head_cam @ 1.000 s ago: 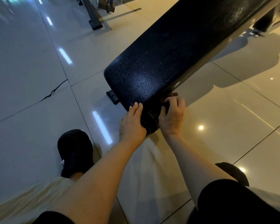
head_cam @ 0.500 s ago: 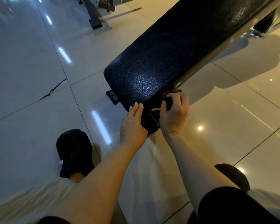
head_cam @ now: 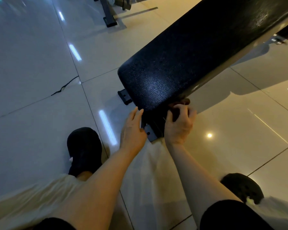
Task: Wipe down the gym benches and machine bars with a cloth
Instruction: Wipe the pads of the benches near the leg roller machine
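Head view, pebbled black bench pad point(head_cam: 181, 63), right hand point(head_cam: 179, 125) gripping perhaps dark cloth point(head_cam: 181, 103)

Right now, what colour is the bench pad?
Black, with a pebbled leather-like grain, on the bench pad; the head view shows it.

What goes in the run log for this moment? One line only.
left hand: open, fingers by bench pad end | right hand: gripping dark cloth under pad edge | stage: wiping bench underside

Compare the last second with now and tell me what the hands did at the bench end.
Little changed. The right hand crept slightly further along under the bench pad, fingers curled on a dark cloth. The left hand stayed put, fingers straight against the pad's near end. Bench and both shoes unmoved.
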Tool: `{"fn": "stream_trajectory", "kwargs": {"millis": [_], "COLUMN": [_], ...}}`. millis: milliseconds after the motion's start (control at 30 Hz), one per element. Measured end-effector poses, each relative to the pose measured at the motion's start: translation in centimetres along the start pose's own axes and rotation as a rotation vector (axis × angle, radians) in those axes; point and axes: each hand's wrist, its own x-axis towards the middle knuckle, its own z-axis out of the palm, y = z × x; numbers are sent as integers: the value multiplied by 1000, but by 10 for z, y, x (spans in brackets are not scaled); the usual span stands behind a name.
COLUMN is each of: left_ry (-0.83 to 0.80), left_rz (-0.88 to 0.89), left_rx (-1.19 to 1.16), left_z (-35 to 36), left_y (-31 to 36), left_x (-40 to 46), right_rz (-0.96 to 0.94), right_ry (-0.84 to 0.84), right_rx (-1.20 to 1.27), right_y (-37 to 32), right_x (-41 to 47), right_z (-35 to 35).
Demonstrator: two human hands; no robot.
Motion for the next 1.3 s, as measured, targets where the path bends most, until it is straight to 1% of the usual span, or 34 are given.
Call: {"fn": "stream_trajectory", "kwargs": {"millis": [67, 167, 200, 233, 333, 367, 400, 467, 533, 567, 600, 633, 700, 733, 767, 800, 900, 933, 967, 1000, 1033, 1067, 1133, 1200, 1233, 1300], "left_ry": [-38, -76, -80, -76, -71, -77, -83, -88, -80, -66, -49, -36, -32, -30, -27, -24, -21, -19, -15, -12, -13, -13, -10, -19, -30, -60], "left_rz": [-18, -13, -12, -12, -25, -24, -21, -18, -17, -7, 12, 35, 80, 102, 125, 142, 172, 189, 206, 215, 217, 223, 253, 247, 238, 234], "left_rx": [-19, -36, -40, -43, -53, -52, -48, -36, -30, -24, -16, -11, -3, 6, 12, 17, 50, 60, 68, 76, 83, 88, 96, 104, 111, 137], "left_z": [0, 0, -1, -1, -3, -3, -2, -2, -1, 0, 1, 3, 6, 8, 10, 12, 17, 18, 19, 20, 22, 24, 27, 29, 30, 30], "left_y": [-6, -7, -7, -7, -9, -10, -11, -12, -10, -8, -5, -1, 8, 12, 16, 20, 27, 30, 32, 35, 37, 40, 45, 51, 54, 62], "left_x": [-3, -8, -8, -7, -5, -6, -6, -9, -12, -12, -13, -12, -8, -6, -3, -1, 6, 8, 11, 14, 15, 16, 21, 26, 29, 30], "right_rz": [-14, -89, -107, -104, -57, -68, -93, -123, -44, 14, 66, 124, 238, 261, 238, 185, 9, -15, 10, 81, 142, 141, 8, -85, -56, 158], "right_ry": [-73, -367, -387, -340, -76, -55, -85, -222, -363, -390, -360, -284, -57, 35, 84, 84, -9, -29, -44, -55, -43, -6, 54, -1, -65, -202], "right_rx": [31, 10, 2, 9, 49, 52, 50, 38, 6, -21, -51, -68, -56, -14, 35, 66, 48, 33, 25, 20, 12, 10, 33, 39, 23, -68], "right_y": [-3, 3, 5, 4, -5, -8, -10, -10, -7, -6, -5, -6, -11, -14, -16, -18, -8, 0, 8, 15, 20, 22, 14, 7, 8, 18], "right_x": [-12, -42, -48, -47, -31, -27, -26, -29, -28, -24, -17, -9, 13, 22, 30, 34, 34, 37, 42, 48, 54, 57, 56, 52, 54, 63], "right_z": [7, 5, 2, 1, 1, 2, 2, 2, -2, -5, -7, -10, -15, -16, -15, -13, -6, -7, -9, -13, -17, -21, -22, -17, -17, -24]}}
